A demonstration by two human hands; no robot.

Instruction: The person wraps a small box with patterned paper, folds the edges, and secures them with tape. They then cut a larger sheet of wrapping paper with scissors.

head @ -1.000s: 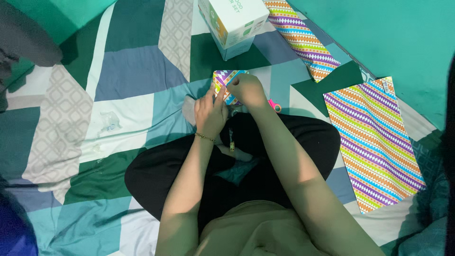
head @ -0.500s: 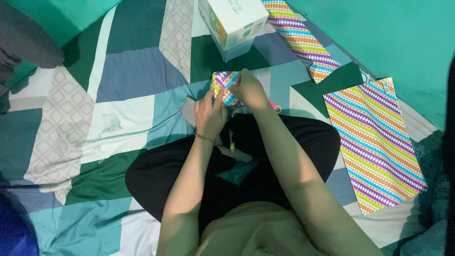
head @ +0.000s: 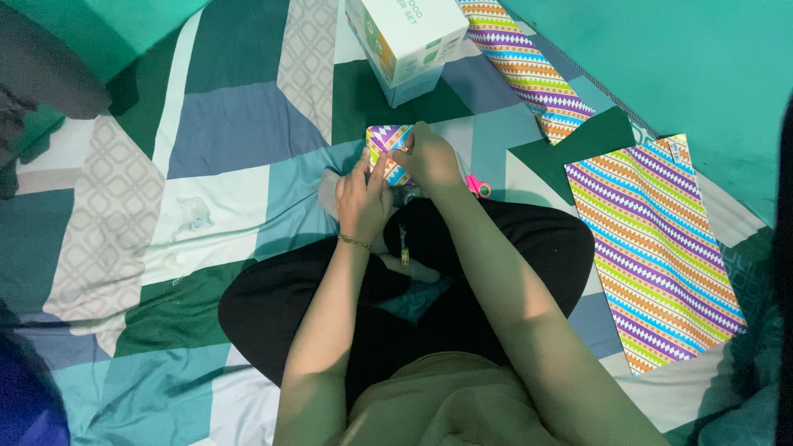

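Observation:
A small parcel (head: pixel 385 147) wrapped in bright striped zigzag paper sits on the patchwork bedsheet in front of my crossed legs. My left hand (head: pixel 361 198) presses against its near left side, fingers up along the paper. My right hand (head: pixel 428 157) rests over its right end, fingertips pinching the paper at the top edge. Most of the parcel is hidden under both hands.
A white carton (head: pixel 405 41) stands just beyond the parcel. A roll of the same striped paper (head: pixel 527 70) lies at the back right, and a cut sheet (head: pixel 652 248) at my right. Pink scissor handles (head: pixel 477 186) peek out beside my right wrist. A teal wall (head: pixel 686 58) borders the right.
My right hand has shifted a little left over the parcel's top, and my left fingers have risen along its side. The parcel now sits slightly more turned up.

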